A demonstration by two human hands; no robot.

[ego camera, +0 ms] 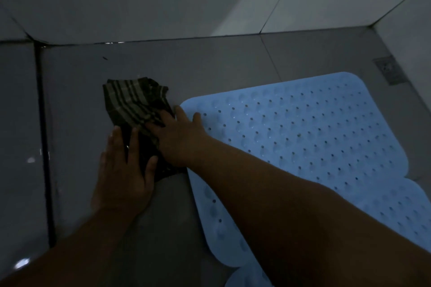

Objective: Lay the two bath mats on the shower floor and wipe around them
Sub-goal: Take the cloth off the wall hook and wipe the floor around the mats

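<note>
A light blue bath mat (310,130) with rows of small holes lies flat on the grey shower floor at the right. A second blue mat (394,212) lies below it, partly hidden by my right forearm. A dark striped cloth (133,102) sits bunched on the floor just left of the upper mat's corner. My left hand (123,170) presses flat on the cloth's near end, fingers spread. My right hand (179,140) presses flat on the cloth's right side, its fingertips at the mat's edge.
Grey tiled floor (210,65) meets tiled walls (163,0) at the back and at the right. A square floor drain (389,70) sits in the far right corner. A dark grout line (43,135) runs down the left side.
</note>
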